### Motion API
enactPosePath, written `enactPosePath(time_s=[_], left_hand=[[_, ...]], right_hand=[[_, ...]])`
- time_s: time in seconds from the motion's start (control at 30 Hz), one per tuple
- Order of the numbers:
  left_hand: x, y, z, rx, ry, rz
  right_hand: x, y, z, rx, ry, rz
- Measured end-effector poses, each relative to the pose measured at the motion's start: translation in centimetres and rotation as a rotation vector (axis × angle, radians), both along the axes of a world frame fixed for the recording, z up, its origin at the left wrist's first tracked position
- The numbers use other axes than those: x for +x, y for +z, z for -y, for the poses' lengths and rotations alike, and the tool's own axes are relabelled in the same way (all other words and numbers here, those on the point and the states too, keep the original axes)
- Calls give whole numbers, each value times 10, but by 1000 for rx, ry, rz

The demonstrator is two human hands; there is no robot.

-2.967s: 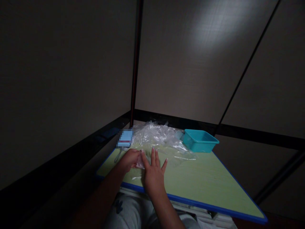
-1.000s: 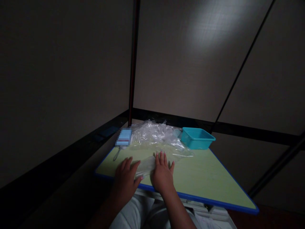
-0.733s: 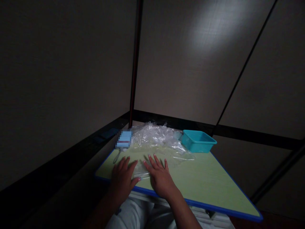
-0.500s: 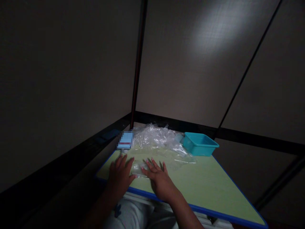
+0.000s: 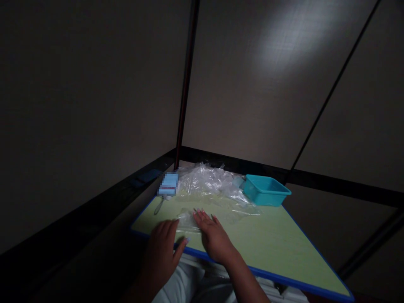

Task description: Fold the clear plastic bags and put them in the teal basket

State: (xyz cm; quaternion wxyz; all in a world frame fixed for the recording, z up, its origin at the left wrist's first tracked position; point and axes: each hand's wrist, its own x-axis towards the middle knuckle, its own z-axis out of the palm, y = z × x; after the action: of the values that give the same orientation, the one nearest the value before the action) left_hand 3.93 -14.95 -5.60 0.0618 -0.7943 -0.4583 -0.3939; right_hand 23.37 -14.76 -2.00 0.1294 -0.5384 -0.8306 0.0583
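Note:
A small clear plastic bag lies flat near the front edge of the table. My right hand rests on its right side, palm down, with the fingers stretched out close together. At the bag's left edge is my left hand, its thumb spread away from the fingers and nothing visible in its grasp. Whether the left fingertips touch the bag I cannot tell. Behind both hands, a crumpled heap of clear plastic bags covers the back of the table.
A teal plastic basin stands at the table's back right, against the heap. At the back left is a phone-like device, its screen blurred, with a loop strap. The pale green table has a blue edge; dark-framed wall panels enclose it.
My left hand has drawn back towards me and to the right, uncovering the loop strap. The right hand's fingers have come closer together on the small bag.

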Motion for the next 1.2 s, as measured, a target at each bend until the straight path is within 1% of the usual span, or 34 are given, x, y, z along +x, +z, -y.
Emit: enactPosePath(time_s=[0.07, 0.17, 0.3, 0.4, 0.47, 0.63, 0.83, 0.93, 1.03, 1.2], left_hand=[[-3, 2, -3, -5, -17, 25], [-7, 2, -2, -28, -35, 39], [-13, -8, 3, 3, -81, -16], [-17, -17, 3, 38, -76, -64], [-18, -20, 2, 51, -63, -100], [-20, -18, -2, 75, -24, -172], [-18, -19, -2, 57, 11, -166], [-17, -21, -3, 61, 11, -159], [-17, -21, -3, 70, 18, -173], [-16, -20, -3, 40, 28, -204]], right_hand=[[0, -1, 0, 7, -4, -2], [-1, -1, 0, 19, -21, 17], [-5, 4, 0, 58, -23, 60], [-11, 11, 0, 116, 28, 71], [-16, 14, -1, 135, 58, 68], [-25, 14, -6, 138, 72, 52], [-22, 10, -7, 115, 125, 13], [-21, 9, -7, 107, 122, 4], [-22, 9, -7, 103, 117, 3], [-24, 11, -5, 73, 156, 12]])
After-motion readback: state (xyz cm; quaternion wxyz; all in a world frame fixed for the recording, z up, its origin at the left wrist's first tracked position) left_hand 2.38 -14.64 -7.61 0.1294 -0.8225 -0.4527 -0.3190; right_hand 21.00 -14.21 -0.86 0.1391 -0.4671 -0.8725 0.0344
